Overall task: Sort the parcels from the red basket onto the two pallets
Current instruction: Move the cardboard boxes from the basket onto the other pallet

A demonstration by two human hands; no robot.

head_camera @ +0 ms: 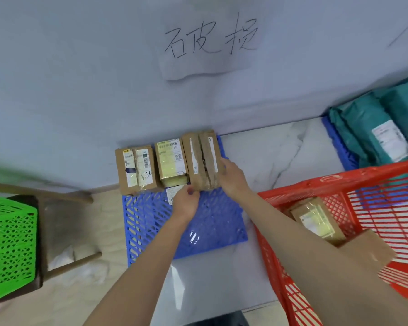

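Parcels, sorted lot, seen from the head camera. Blue pallet (212, 222) lies on the floor at centre, its far edge against the wall. Three brown cardboard parcels stand in a row along that far edge: left parcel (136, 170) with white labels and handwritten digits, middle parcel (172, 161) with a yellowish taped label, torn parcel (203, 158) at the right end, split along its top.

Left hand (186, 201) has its fingers curled at the near left corner of the torn parcel, pinching it; a small white label (172, 194) lies on the pallet just at 9 o'clock of this hand. Right hand (231, 177) holds the near right side of the same parcel, fingers wrapped on its edge.

Red basket (339, 184) sits at 4 o'clock of the pallet, just beside it, under the right forearm. Inside it: one boxed parcel (316, 220) with a shiny label and a plain brown parcel (368, 250) partly covered by the arm.

Second blue pallet (337, 142) at 2 o'clock, carrying teal mailer bags (368, 128), partly hidden behind the basket rim.

Green crate (10, 250) at 8 o'clock, resting on a dark wooden stool (57, 222).

Paper sign (210, 43) with handwritten characters, fixed to the wall at 12 o'clock.
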